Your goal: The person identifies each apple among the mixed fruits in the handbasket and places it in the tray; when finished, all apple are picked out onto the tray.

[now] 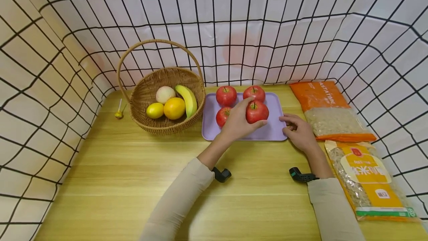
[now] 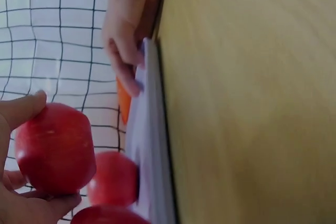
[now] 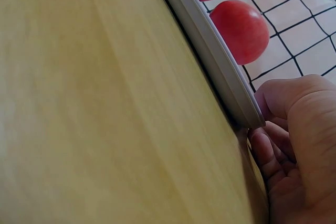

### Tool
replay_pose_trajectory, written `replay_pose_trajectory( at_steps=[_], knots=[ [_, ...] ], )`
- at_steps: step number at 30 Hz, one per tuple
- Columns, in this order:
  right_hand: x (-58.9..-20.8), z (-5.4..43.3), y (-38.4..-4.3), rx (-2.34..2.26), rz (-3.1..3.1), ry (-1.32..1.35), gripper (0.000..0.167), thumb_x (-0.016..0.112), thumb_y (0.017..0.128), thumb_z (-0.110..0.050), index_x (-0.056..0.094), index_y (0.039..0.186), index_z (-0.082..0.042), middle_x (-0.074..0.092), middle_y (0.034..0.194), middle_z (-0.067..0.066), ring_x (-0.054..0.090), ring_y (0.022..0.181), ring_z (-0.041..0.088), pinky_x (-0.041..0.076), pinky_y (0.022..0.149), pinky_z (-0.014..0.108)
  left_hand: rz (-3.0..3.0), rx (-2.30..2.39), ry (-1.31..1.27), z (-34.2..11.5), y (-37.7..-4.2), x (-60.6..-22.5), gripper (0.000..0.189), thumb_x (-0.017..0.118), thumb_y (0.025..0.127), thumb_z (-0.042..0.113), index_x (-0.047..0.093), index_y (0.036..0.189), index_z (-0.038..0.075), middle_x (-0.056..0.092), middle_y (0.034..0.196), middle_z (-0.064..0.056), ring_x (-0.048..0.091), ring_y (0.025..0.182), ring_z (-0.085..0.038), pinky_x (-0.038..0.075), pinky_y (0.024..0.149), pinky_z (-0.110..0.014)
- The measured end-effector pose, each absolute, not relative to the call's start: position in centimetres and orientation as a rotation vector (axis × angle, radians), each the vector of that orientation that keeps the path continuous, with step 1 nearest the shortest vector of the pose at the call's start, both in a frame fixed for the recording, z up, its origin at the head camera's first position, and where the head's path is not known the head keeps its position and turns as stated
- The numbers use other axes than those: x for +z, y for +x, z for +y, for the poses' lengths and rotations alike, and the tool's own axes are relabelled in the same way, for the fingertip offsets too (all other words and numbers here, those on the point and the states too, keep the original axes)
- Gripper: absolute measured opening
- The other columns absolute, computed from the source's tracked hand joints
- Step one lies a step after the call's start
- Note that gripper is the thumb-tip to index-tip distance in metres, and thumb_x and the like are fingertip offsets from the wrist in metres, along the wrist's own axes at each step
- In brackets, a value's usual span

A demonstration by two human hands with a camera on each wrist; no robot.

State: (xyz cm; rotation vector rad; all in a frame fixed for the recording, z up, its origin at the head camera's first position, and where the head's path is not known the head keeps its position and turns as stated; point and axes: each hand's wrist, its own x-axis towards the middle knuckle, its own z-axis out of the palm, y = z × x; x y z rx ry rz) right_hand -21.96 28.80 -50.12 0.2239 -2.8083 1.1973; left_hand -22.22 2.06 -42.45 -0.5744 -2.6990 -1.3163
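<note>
My left hand [image 1: 236, 122] grips a red apple [image 1: 257, 112] between thumb and fingers, over the purple tray [image 1: 275, 103]. In the left wrist view this apple [image 2: 55, 148] hangs apart from the tray, with the fingers round its far side. Three more apples are on the tray: one back left [image 1: 226, 96], one back right [image 1: 254, 92], and one front left [image 1: 222, 116], partly hidden by my left hand. At the tray's right edge, my right hand [image 1: 300, 134] pinches the rim. The right wrist view shows the thumb [image 3: 278, 95] at the rim and curled fingers [image 3: 270, 150] under it.
Left of the tray stands a wicker basket [image 1: 168, 130] holding a banana [image 1: 188, 101], an orange [image 1: 174, 108], a lemon [image 1: 155, 110] and a pale round fruit [image 1: 165, 94]. A lollipop [image 1: 118, 114] lies farther left. Two food bags [image 1: 334, 120] [image 1: 367, 177] lie at right. Grid-patterned cloth walls surround the table.
</note>
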Motion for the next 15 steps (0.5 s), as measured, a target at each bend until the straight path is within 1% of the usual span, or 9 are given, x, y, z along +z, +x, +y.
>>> replay_pose_trajectory(
  at_steps=[7,11,15],
  knots=[
    [-50.3,28.7,-22.1,1.197,-2.815,0.219,0.039,0.064,0.095,-0.01,0.068,0.134,-0.006,0.057,0.148,0.016,0.055,0.097,0.02,0.042,0.076,0.01,-2.747,-1.397,-0.496,3.4,-22.2,-44.1,0.085,0.081,0.088,0.042,0.038,0.156,0.013,0.051,0.15,-0.008,0.055,0.132,-0.024,0.051,0.108,-0.047],
    [-50.2,28.7,-21.9,1.197,-2.798,0.229,0.039,0.064,0.094,-0.008,0.069,0.133,-0.006,0.057,0.148,0.016,0.055,0.097,0.02,0.041,0.076,0.008,-2.788,-1.314,-0.487,4.4,-22.1,-44.9,0.086,0.079,0.091,0.042,0.034,0.157,0.01,0.044,0.156,-0.012,0.051,0.138,-0.025,0.048,0.113,-0.044],
    [-50.1,28.8,-21.9,1.204,-2.788,0.241,0.039,0.065,0.094,-0.006,0.069,0.133,-0.005,0.057,0.148,0.016,0.054,0.096,0.02,0.04,0.075,0.007,-2.803,-1.201,-0.471,5.3,-22.2,-45.7,0.085,0.079,0.091,0.04,0.034,0.156,0.007,0.043,0.154,-0.014,0.049,0.139,-0.028,0.045,0.116,-0.041]
  ],
)
